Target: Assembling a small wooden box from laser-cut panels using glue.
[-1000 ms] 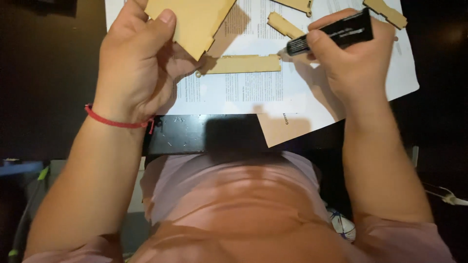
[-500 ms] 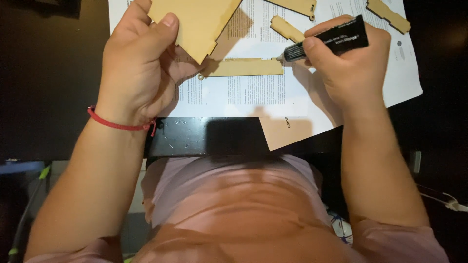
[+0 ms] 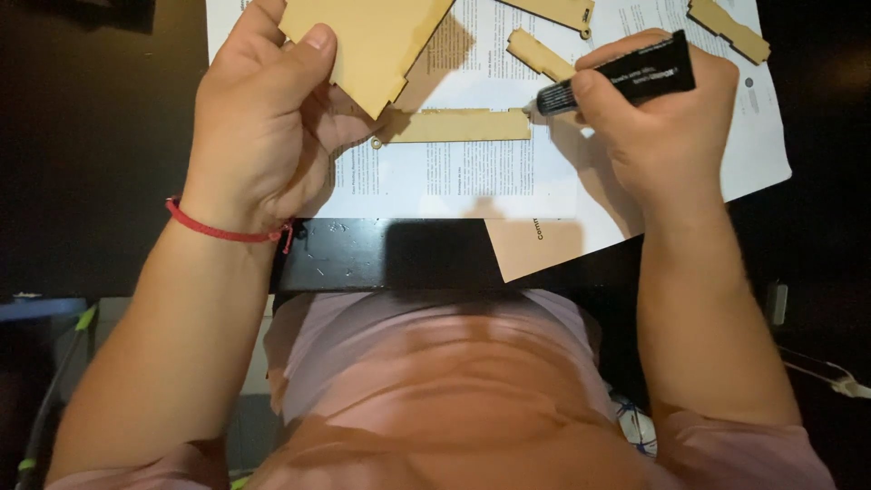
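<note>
A flat wooden strip (image 3: 458, 125) lies on the printed paper sheet (image 3: 454, 181) near the front of the dark worktop (image 3: 109, 136), the nozzle of a black glue tube (image 3: 621, 77) set at its right end. I judge the strip light, thin and stiff, likely to snap if bent, and best pinched by its long edges, clear of any wet glue. The tube looks soft enough to squeeze, with a firm grip at mid-body. My right hand (image 3: 667, 127) is wrapped closed around that tube, thumb along its side, wrist bent inward, forearm coming up from the lower right. My left hand (image 3: 263, 127) is closed on a larger notched wooden panel (image 3: 367, 41), thumb pressed on its face and fingers behind, holding it tilted above the sheet, just left of the strip. A red cord bracelet (image 3: 222, 231) circles that wrist. More small wooden pieces (image 3: 544, 56) lie scattered across the top of the sheet, apart from the strip. A tan envelope corner (image 3: 535, 245) pokes out below the paper.
</note>
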